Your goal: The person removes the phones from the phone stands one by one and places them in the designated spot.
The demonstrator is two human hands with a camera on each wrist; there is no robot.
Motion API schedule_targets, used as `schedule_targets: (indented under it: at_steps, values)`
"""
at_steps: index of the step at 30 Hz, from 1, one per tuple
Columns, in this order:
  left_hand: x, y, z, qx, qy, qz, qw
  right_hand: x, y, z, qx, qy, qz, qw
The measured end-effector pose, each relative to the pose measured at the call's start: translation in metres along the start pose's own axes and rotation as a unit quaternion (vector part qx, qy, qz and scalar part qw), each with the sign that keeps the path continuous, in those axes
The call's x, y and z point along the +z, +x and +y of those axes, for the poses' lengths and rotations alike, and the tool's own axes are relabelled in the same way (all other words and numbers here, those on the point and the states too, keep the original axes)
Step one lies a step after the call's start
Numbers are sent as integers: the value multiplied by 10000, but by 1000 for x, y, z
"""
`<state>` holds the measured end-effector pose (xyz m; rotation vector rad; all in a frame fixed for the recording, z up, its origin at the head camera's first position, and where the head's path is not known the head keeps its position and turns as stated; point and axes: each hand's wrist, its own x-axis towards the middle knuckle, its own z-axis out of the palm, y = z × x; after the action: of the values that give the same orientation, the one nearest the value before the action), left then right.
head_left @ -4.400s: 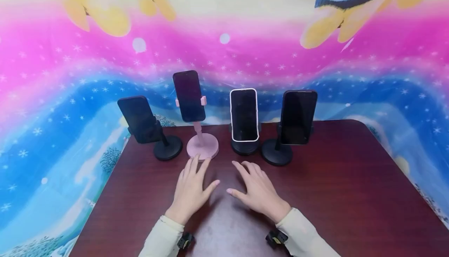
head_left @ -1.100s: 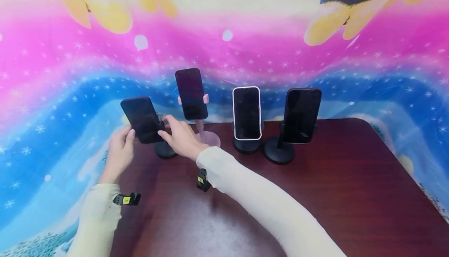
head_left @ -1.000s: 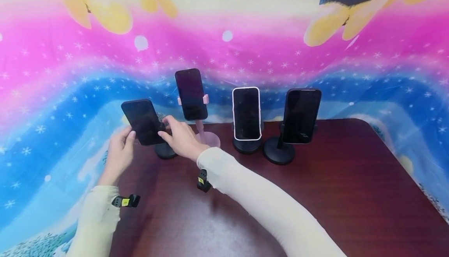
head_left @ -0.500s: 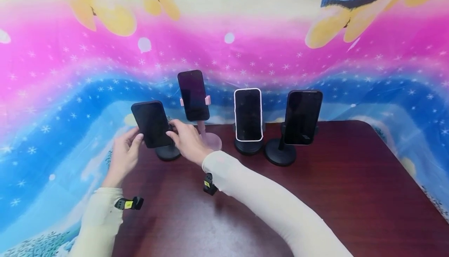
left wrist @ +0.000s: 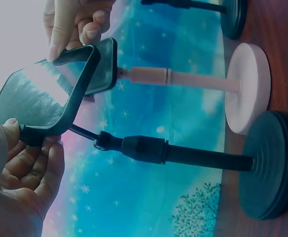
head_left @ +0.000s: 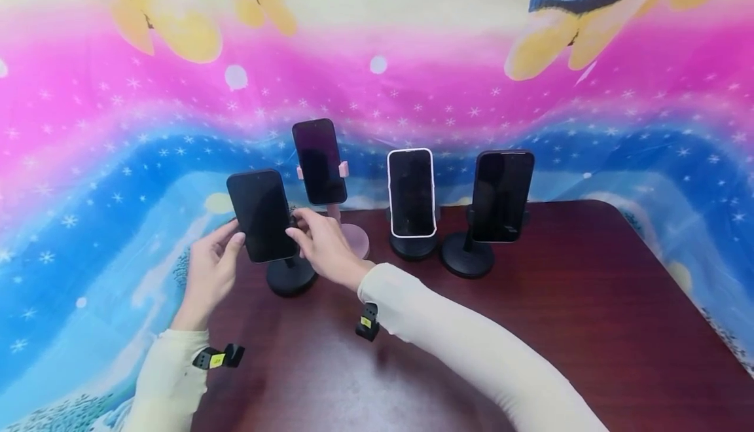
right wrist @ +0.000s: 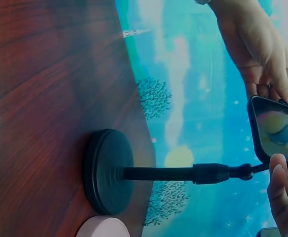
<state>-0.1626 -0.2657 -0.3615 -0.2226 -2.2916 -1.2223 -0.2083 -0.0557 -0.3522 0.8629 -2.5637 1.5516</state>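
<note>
A black smartphone (head_left: 262, 216) is held upright, tilted slightly, in a black phone stand whose round base (left wrist: 269, 165) rests on the table. My left hand (head_left: 211, 273) grips the phone's left edge, thumb in front and fingers behind. On the opposite edge my right hand (head_left: 326, 247) pinches the phone near the holder's side clamp, seen also in the left wrist view, where the right hand (left wrist: 74, 22) is at the top. A slim black pole (right wrist: 158, 174) with a ball joint links base and holder. The back of the holder is mostly hidden.
Just behind to the right stands a pink phone stand (head_left: 355, 242) holding a dark phone (head_left: 320, 162). Farther right are a white-framed phone (head_left: 411, 193) and another black phone (head_left: 502, 196), each on a black stand. A patterned cloth backdrop (head_left: 377, 105) surrounds the dark red table (head_left: 589, 314).
Both hands went from lying open over the table to holding the leftmost phone. The phone has since turned to face more forward, and its stand has shifted nearer and a little right.
</note>
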Motion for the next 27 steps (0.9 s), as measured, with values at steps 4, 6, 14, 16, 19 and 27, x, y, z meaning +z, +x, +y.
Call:
schedule_targets:
  at_steps: [4,6,14,16,19,27]
  values:
    - [1,-5,8,14,-55,-35,10000,-5,-8,0,-53,169,81,9998]
    - [2,-8,12,43,-130,-69,9999,-7,-13,-1,-45,287,90,9995]
    - [7,-18,30,89,-281,-69,9995,-18,-32,-4,-200,446,238,9985]
    - [9,-21,34,125,-312,-75,9994,-21,-37,-4,-303,321,363,9984]
    - [13,-25,40,153,-396,-122,9990,-23,-45,-2,-377,387,482,9974]
    - [29,-32,52,165,-930,-282,9951,-34,-67,3,-299,679,687,9949]
